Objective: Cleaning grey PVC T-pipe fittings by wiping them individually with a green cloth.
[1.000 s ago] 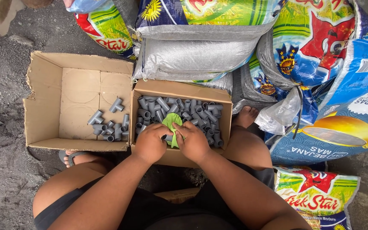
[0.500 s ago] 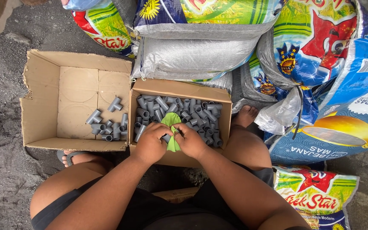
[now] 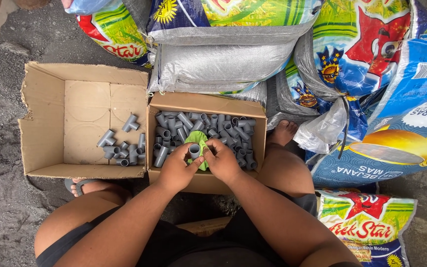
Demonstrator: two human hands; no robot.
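Lying open at left: large cardboard box (image 3: 45, 118), grey tee fittings (image 3: 124, 148) clustering in its near right corner. Leaning behind: printed woven sacks (image 3: 371, 54), silver sack (image 3: 218, 64). Resting on gritty grey ground (image 3: 1, 207).

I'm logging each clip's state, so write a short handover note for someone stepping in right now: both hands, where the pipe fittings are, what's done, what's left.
Left hand: holds a grey pipe fitting by the fingertips, over the smaller cardboard box.
Right hand: pinches a green cloth against that fitting.
Smaller box: packed with grey fittings, most of the stock.
Larger cardboard box to the left: a small cluster of fittings, some T-shaped, in its near right corner.
Done: only that cluster sits in the larger box.
Left: the full smaller box, judging by the piles.
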